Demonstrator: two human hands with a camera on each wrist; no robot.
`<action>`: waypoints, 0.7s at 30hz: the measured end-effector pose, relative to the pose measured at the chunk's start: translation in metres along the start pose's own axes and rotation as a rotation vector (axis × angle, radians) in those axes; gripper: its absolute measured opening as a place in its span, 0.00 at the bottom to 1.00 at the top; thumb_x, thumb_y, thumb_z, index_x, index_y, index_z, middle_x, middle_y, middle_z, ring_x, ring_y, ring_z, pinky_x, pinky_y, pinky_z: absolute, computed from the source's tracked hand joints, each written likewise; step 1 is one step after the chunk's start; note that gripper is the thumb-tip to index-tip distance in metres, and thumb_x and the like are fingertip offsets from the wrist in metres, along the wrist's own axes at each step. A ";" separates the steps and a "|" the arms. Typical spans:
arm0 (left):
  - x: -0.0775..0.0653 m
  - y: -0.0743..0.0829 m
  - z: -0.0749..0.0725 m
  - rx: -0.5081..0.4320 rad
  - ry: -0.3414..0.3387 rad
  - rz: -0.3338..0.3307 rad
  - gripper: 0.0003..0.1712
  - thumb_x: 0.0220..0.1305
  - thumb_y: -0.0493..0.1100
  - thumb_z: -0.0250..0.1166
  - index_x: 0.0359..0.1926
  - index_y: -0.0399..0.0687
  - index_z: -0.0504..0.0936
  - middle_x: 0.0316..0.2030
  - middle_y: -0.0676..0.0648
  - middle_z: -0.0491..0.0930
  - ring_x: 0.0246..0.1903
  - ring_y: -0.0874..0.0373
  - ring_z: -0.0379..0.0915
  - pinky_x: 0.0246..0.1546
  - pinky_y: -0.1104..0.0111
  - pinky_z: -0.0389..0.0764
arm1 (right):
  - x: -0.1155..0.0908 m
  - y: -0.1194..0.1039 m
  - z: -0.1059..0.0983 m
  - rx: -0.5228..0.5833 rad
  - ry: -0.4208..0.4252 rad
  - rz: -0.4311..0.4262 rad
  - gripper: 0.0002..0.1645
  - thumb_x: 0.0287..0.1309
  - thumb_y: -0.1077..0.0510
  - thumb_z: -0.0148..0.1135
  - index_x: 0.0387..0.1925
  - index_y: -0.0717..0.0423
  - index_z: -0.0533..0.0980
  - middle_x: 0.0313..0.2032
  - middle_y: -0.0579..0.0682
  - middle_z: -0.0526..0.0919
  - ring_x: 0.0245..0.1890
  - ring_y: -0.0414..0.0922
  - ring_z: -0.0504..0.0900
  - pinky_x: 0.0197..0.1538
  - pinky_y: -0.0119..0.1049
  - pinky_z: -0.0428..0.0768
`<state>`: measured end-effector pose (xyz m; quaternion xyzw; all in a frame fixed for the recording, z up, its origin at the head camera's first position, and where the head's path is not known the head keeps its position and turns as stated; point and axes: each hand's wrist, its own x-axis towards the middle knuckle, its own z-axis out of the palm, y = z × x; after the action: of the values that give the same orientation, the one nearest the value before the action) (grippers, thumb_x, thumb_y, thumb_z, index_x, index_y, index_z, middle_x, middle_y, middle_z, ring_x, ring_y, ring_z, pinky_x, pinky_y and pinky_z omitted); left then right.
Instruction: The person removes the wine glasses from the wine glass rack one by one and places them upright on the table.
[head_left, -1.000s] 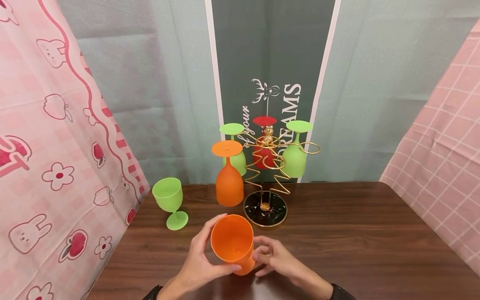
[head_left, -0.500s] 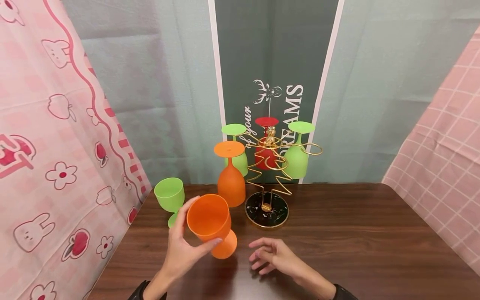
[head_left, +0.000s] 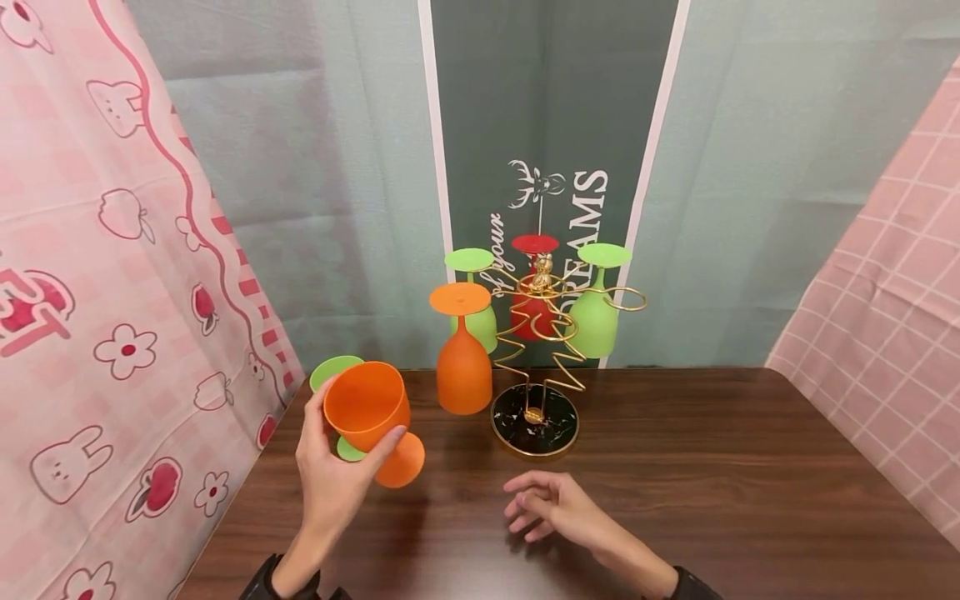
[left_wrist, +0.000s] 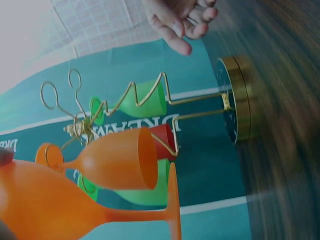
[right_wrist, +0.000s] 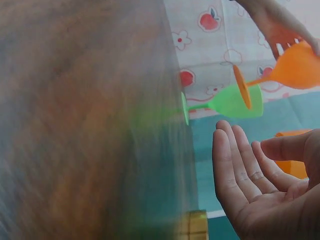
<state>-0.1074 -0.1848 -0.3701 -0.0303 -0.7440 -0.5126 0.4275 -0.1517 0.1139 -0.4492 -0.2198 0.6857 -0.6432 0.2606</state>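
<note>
My left hand grips an orange goblet round its bowl, mouth up and tilted toward me, with thumb and fingers on opposite sides. The right wrist view shows its foot raised above the tabletop. Behind it, partly hidden in the head view, a green goblet stands upright on the table. My right hand is held low over the table's front middle, palm inward and fingers loosely bent, holding nothing. Another orange goblet hangs upside down from a gold wire rack.
The rack stands on a round black base. Also hanging inverted from it are a red goblet and two green goblets, one left and one right. A pink patterned curtain borders the dark wooden table on the left.
Both hands were at the orange goblet; the right let go and stays near the same place. The left carried the goblet left and away from me, in front of the standing green goblet.
</note>
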 end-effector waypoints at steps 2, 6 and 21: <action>0.003 -0.005 -0.002 0.022 0.022 0.006 0.55 0.39 0.31 0.84 0.71 0.51 0.69 0.57 0.46 0.79 0.51 0.63 0.76 0.51 0.81 0.77 | 0.000 -0.003 -0.005 -0.023 0.016 -0.018 0.23 0.74 0.61 0.54 0.60 0.78 0.70 0.43 0.66 0.87 0.38 0.45 0.90 0.39 0.37 0.88; 0.008 -0.015 -0.006 0.083 0.063 -0.004 0.55 0.40 0.34 0.85 0.71 0.49 0.68 0.56 0.46 0.78 0.49 0.64 0.74 0.51 0.80 0.73 | -0.001 -0.008 -0.013 -0.044 0.058 -0.020 0.24 0.74 0.59 0.55 0.60 0.76 0.71 0.44 0.64 0.87 0.39 0.46 0.91 0.39 0.38 0.88; 0.010 -0.049 -0.008 0.185 0.120 -0.312 0.54 0.49 0.48 0.83 0.69 0.41 0.59 0.59 0.40 0.67 0.57 0.50 0.66 0.58 0.60 0.65 | -0.003 -0.014 -0.020 -0.074 0.072 -0.048 0.22 0.75 0.59 0.55 0.59 0.73 0.73 0.46 0.70 0.85 0.38 0.44 0.91 0.40 0.38 0.88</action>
<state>-0.1332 -0.2184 -0.3987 0.1556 -0.7569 -0.5028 0.3874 -0.1628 0.1301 -0.4344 -0.2223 0.7125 -0.6310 0.2118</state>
